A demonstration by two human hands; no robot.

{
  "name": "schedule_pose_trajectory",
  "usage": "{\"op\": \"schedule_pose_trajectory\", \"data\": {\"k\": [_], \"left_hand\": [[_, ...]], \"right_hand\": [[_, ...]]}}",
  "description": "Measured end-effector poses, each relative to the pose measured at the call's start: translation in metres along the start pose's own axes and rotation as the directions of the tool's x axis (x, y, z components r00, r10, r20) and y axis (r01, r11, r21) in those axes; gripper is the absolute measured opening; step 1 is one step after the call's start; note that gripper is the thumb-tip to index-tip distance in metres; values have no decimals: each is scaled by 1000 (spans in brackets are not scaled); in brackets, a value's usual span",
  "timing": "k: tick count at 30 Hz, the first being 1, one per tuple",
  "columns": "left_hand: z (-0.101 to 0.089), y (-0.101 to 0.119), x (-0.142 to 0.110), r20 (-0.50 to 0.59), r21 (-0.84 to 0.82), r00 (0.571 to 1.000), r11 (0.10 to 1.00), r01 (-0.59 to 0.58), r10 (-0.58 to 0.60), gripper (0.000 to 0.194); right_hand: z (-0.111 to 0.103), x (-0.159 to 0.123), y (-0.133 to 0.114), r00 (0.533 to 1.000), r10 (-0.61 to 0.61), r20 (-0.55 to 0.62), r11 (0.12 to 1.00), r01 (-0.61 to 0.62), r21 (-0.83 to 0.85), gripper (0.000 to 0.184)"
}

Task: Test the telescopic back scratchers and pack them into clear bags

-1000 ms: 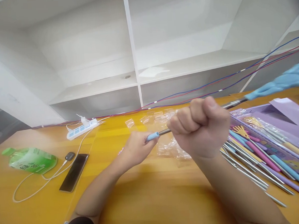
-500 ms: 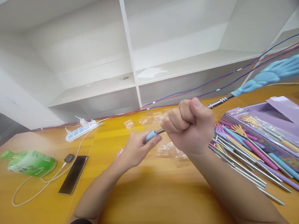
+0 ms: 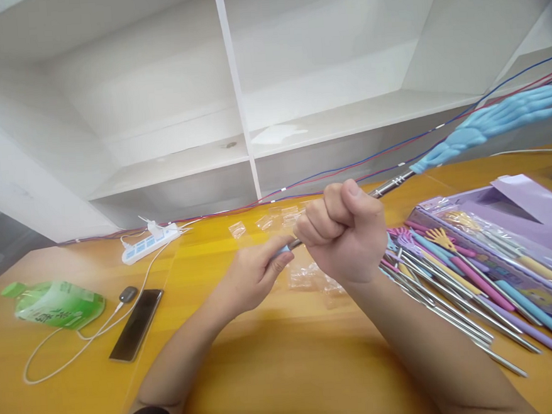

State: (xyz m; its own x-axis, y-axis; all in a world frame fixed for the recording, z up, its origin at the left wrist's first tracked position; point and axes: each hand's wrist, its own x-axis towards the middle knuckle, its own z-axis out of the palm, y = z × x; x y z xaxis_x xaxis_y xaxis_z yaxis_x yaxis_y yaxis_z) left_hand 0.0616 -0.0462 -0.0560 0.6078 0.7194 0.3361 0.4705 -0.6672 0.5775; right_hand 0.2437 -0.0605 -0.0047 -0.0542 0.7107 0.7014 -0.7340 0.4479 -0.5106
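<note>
A back scratcher with a light blue hand-shaped head [image 3: 488,126] and a metal rod slants up to the right, its head reaching the right edge of the view. My right hand [image 3: 346,230] is a fist wrapped round the metal rod. Close beside it, my left hand [image 3: 256,271] is closed round the blue handle sleeve [image 3: 281,251] at the lower end. Only a short bit of that sleeve shows; my left fingers hide the rest. A short stretch of rod is visible between the two hands.
On the right lie several back scratchers and metal rods [image 3: 458,311] beside a purple box [image 3: 474,200]. Clear plastic wrappers [image 3: 304,276] lie behind my hands. Leftward are a power strip [image 3: 150,243], a phone [image 3: 136,325] with a white cable and a green bottle [image 3: 58,304].
My right hand and the blue scratcher head have moved left, closer to my left hand. The left grip has shifted along the sleeve, so less of it shows.
</note>
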Motion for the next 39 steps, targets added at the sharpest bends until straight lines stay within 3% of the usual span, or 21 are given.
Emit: {"op": "schedule_pose_trajectory", "data": {"k": [7, 12, 18, 23, 39], "left_hand": [[0, 4, 0, -28, 38, 999, 999, -20, 21, 41], [5, 5, -1, -74, 33, 997, 999, 4, -1, 39], [12, 3, -3, -150, 50, 985, 995, -83, 90, 41], [11, 6, -4, -154, 49, 985, 996, -70, 77, 43], [4, 12, -7, -125, -15, 992, 1000, -26, 24, 35]], "right_hand": [[1, -2, 4, 999, -40, 24, 999, 39, 14, 56], [4, -3, 4, 999, -35, -38, 999, 34, -5, 59], [5, -2, 3, 992, 10, -124, 1000, -11, -3, 67], [4, -2, 6, 988, 17, -157, 1000, -19, -12, 70], [-10, -1, 17, 996, 87, -24, 987, -83, 140, 65]]}}
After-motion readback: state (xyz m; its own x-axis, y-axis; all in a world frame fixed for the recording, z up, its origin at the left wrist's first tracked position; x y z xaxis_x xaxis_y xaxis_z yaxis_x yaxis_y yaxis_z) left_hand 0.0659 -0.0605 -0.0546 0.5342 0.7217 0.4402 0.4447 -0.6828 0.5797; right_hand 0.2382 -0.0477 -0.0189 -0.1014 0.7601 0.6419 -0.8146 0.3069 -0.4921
